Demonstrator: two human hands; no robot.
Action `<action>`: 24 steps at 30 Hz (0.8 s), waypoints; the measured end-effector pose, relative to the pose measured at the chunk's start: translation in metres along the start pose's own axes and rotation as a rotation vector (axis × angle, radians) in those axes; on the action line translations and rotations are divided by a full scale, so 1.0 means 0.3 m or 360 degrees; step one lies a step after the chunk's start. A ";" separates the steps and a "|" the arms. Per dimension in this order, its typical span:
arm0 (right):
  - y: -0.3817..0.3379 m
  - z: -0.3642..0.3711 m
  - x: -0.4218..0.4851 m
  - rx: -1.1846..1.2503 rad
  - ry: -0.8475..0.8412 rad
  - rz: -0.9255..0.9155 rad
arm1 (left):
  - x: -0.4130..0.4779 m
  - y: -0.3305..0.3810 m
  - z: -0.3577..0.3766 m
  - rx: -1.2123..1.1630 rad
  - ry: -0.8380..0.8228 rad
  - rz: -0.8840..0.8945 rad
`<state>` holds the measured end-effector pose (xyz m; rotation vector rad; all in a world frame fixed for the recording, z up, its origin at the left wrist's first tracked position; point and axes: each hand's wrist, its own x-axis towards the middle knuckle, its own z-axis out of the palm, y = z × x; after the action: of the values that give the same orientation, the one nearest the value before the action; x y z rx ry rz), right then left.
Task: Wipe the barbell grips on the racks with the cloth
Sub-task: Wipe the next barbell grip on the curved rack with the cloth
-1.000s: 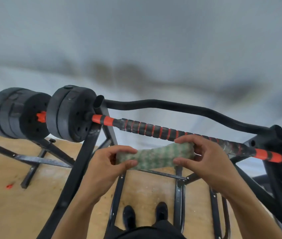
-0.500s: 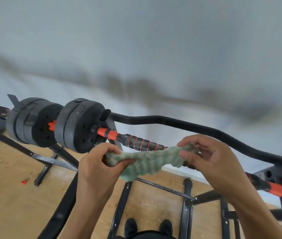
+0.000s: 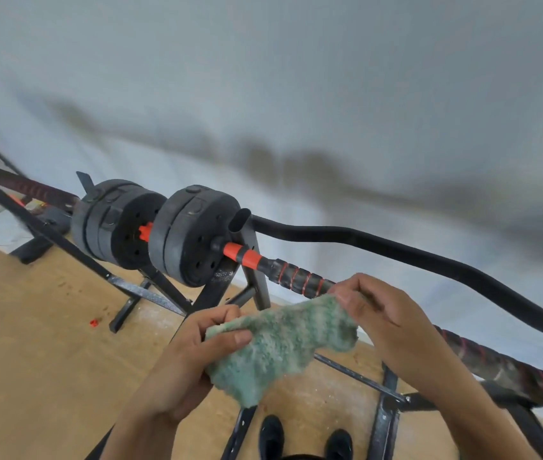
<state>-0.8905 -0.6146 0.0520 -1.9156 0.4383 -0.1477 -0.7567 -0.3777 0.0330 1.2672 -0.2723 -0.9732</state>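
The black steel tube rack (image 3: 256, 277) carries the bar across its uprights, the left upright standing just right of the plates. On it lies the long barbell with black round weight plates (image 3: 193, 237) and a black ribbed handle wound with red bands (image 3: 298, 279). Its long axis runs from the plates at upper left down to lower right, across in front of you.

The fuzzy green-and-white cloth (image 3: 283, 346) is stretched between your two grips, on your side of the handle and just under it, with its length lying nearly along the bar.

Your right grip (image 3: 386, 323) pinches the cloth's upper right end. It is the nearer one to the handle and covers a stretch of it; whether the cloth touches the bar there cannot be told. Your left grip (image 3: 180, 366) clamps the lower left end between thumb and fingers, apart from the bar and near the rack's left upright.

The coming move looks to be up and away from you: raise the cloth onto the handle, right grip leading.
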 end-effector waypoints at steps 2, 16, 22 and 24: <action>-0.017 0.037 0.026 0.0307 -0.0107 0.0103 | 0.006 -0.001 -0.002 -0.0103 0.0118 -0.0025; -0.102 0.028 0.173 0.0248 -0.0025 -0.0015 | 0.021 -0.022 -0.054 -0.0034 0.0001 0.0043; -0.120 0.060 0.216 -0.0008 0.0018 -0.0133 | 0.067 0.002 0.038 0.0480 -0.0083 0.0159; -0.101 0.064 0.246 -0.0085 0.0063 -0.0120 | 0.083 0.008 0.038 0.0521 0.0050 0.0260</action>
<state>-0.8094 -0.6156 0.0650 -1.9854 0.4001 -0.2257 -0.7486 -0.4038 0.0307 1.5297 -0.5183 -0.7876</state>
